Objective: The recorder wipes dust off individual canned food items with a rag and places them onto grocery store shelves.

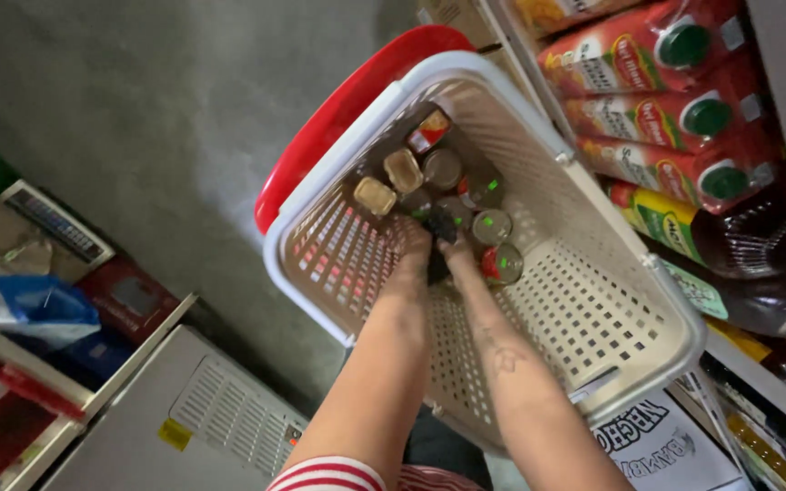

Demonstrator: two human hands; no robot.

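Both my arms reach down into a beige perforated plastic basket [593, 309]. My left hand [408, 247] and my right hand [455, 251] meet at its far end, fingers closed around a small dark item between them that I cannot identify. Just beyond my fingers lie several small round tins [490, 225] with grey lids and green stickers, plus two square beige-topped packs [403, 169]. A red-topped tin [502, 264] touches my right hand's side.
A red basket [357, 100] sits under the beige one on a grey concrete floor [156, 109]. Shelves on the right hold red sauce pouches [666, 45] and dark bottles [757, 236]. A white appliance [184, 418], a scale [52, 218] and bagged goods stand at left.
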